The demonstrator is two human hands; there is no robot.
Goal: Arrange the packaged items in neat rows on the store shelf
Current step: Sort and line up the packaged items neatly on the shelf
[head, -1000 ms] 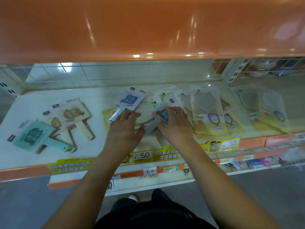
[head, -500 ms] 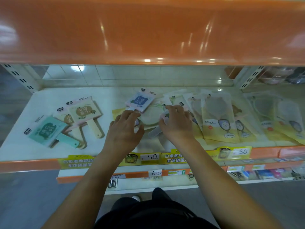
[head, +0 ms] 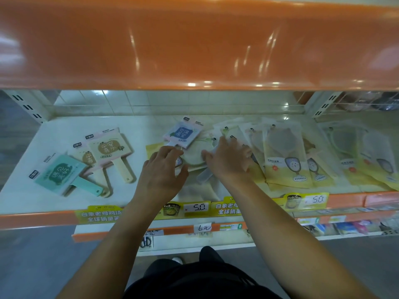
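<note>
Head view, white shelf [head: 64,203] with orange front lip.

Left hand [head: 160,175] is seen palm down over a yellow-backed package [head: 154,148] at shelf centre; fingers spread and loosely bent, tips near the handle of a blue-faced paddle package [head: 183,133]. No closed grasp is seen; contact with the package below cannot be told.

Right hand [head: 230,161] is laid flat, fingers straight and fanned, pressed on the left edge of the overlapped clear-and-yellow packages [head: 285,158]. A translucent handle [head: 204,176] is seen under its heel, angled from near-left to far-right; whether it is pinched cannot be told.

Blue-faced paddle package: lies flat, card end far-right, handle end near-left toward the left hand; long axis diagonal.

Clear-and-yellow packages: fanned in an overlapping row to the right, long axes roughly front-to-back, tilted slightly; yellow ends toward the shelf front.

Left group, well apart from the hands: teal paddle package [head: 59,175], handle pointed near-right; two beige paddle packages [head: 109,147] partly overlapped behind it, handles pointed toward the front, slightly right.

Yellow price tags [head: 195,209] are clipped on the lip.
</note>
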